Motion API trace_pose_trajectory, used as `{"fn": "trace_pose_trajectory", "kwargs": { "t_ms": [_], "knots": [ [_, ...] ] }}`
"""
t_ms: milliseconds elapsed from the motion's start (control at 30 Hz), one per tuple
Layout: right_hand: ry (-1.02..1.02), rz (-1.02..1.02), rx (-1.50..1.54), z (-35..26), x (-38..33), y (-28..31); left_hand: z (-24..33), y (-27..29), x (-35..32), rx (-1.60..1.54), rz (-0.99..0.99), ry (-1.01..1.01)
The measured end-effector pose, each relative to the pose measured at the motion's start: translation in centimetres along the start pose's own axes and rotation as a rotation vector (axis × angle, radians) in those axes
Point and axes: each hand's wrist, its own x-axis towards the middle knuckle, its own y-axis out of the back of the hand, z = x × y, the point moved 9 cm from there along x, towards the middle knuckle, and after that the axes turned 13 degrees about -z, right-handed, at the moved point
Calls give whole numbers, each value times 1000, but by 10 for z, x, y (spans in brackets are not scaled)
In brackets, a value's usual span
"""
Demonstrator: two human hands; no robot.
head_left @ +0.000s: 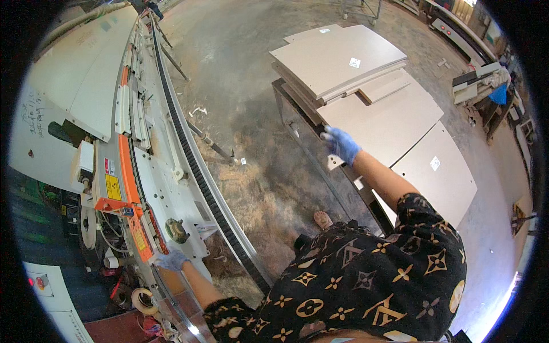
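Concrete floor (246, 74) lay beyond. Nearest the panel's (389, 126) left edge, my right hand (344, 146) had parted fingers; my left hand's (173, 260) I couldn't tell.

Your view is moderately bright, with harsh white glare at the lower right rim. Shadow lies beneath the flat beige panels (372, 48). The long white-and-orange metal machine (128, 166) bows through fisheye distortion; black vignetting fills your corners.

Black shirt (366, 286), tan-and-grey flower, diamond, ring print (309, 307); matching short sleeves (423, 212) at shirt's sides; blue gloves (346, 150) on left hand (173, 261) and right hand (342, 145).
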Motion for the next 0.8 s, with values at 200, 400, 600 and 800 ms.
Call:
{"fn": "trace_pose_trajectory", "kwargs": {
  "t_ms": [200,400,600,800],
  "knots": [
    [168,63,321,-49,127,14,28,-29,-116,-698,-105,-481],
    [388,887,-505,-99,98,18,36,-16,-187,-513,-168,-451],
    [530,842,-643,-124,55,22,42,4,-217,-507,-193,-431],
    [731,701,93,-122,90,122,39,32,-227,-583,-88,-507]
  ]
}}
